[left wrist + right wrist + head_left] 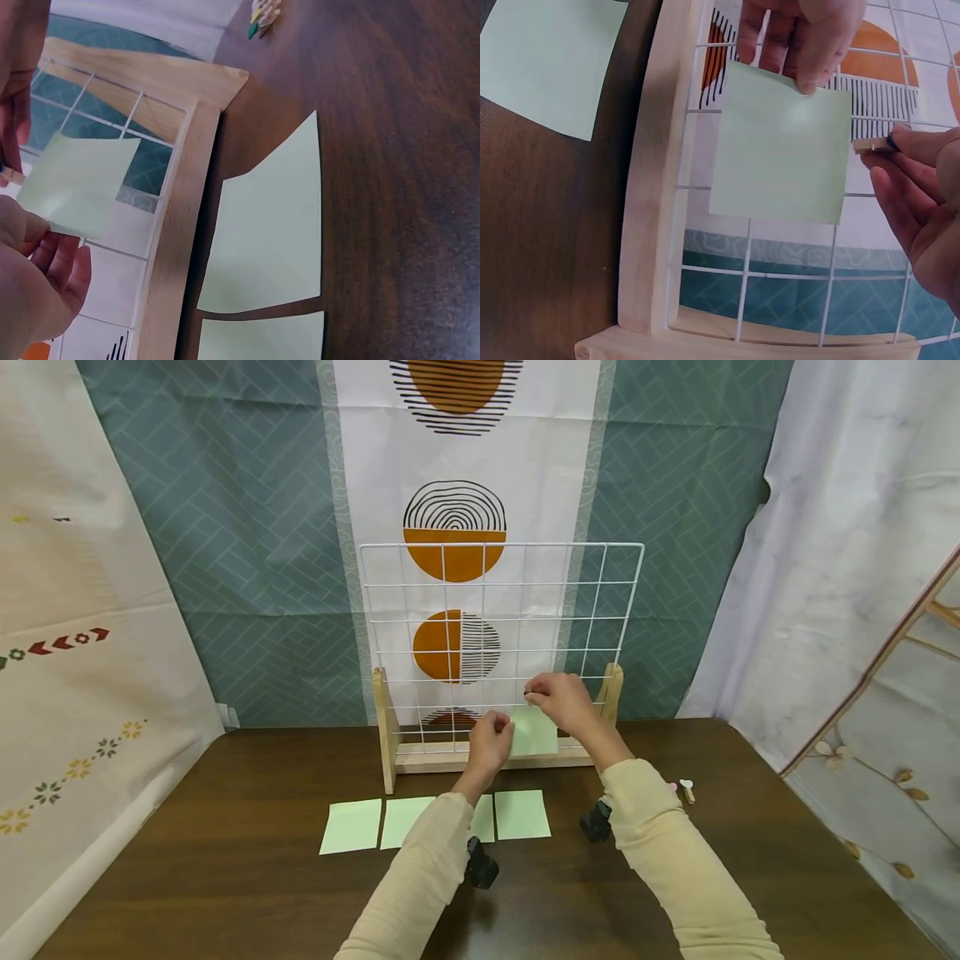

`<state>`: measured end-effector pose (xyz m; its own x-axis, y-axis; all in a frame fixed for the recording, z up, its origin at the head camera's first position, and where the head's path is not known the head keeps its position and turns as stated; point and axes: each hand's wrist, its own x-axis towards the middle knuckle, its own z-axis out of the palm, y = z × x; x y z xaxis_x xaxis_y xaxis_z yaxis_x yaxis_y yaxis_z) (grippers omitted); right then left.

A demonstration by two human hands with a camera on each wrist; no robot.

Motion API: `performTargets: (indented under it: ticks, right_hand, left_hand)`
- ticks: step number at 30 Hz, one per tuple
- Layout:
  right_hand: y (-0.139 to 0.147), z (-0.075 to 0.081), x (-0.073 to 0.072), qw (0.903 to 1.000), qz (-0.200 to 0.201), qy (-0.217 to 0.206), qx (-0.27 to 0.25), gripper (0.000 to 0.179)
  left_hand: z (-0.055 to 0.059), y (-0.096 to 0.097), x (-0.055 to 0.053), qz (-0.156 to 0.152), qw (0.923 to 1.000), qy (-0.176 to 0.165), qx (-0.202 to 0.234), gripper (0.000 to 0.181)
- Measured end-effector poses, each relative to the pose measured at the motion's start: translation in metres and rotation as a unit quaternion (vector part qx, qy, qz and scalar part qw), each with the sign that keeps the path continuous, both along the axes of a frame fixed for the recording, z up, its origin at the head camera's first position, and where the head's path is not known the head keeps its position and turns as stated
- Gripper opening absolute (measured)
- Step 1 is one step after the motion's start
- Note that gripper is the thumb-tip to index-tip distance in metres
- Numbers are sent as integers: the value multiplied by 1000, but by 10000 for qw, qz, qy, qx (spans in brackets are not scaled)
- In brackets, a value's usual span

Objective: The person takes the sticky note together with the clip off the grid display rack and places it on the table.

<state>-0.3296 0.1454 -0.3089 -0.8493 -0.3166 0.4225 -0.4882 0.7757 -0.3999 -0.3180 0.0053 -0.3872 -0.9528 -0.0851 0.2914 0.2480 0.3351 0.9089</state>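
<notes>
My left hand (490, 747) pinches a pale green square of paper (781, 146) by one edge, between thumb and fingers. The paper stands in front of the lower part of a white wire grid panel (748, 274). Beside the paper's top edge, my right hand (567, 703) pinches a small wooden clothespin (873, 145) with a dark piece at the fingertip end. In the right wrist view the clothespin's free tip is close to the paper's edge; whether they touch, I cannot tell.
The grid stands in a light wooden base (431, 763) on a dark brown table (225, 860). Several green papers (351, 827) lie in a row before it, partly behind my left arm. More small clips (687, 790) lie right of my right forearm. Patterned cloth (255, 527) hangs behind.
</notes>
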Motion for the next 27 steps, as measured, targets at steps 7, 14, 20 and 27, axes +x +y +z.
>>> performTargets:
  ticks: [7, 14, 20, 27]
  right_hand:
    - [3, 4, 7, 9966, -25, -477, -678, 19]
    - [15, 3, 12, 9965, 7, -347, -759, 22]
    - [30, 3, 19, 9959, 9, -385, -821, 27]
    - [51, -1, 26, 9987, -58, -328, -388, 27]
  left_hand:
    - [-1, -3, 9, -223, 9995, -169, 147, 8]
    - [-1, -3, 24, -463, 9971, -480, 359, 8]
    - [-3, -4, 35, -597, 9934, -801, 555, 7]
    - [-14, -5, 46, -1281, 9803, -1183, 926, 8]
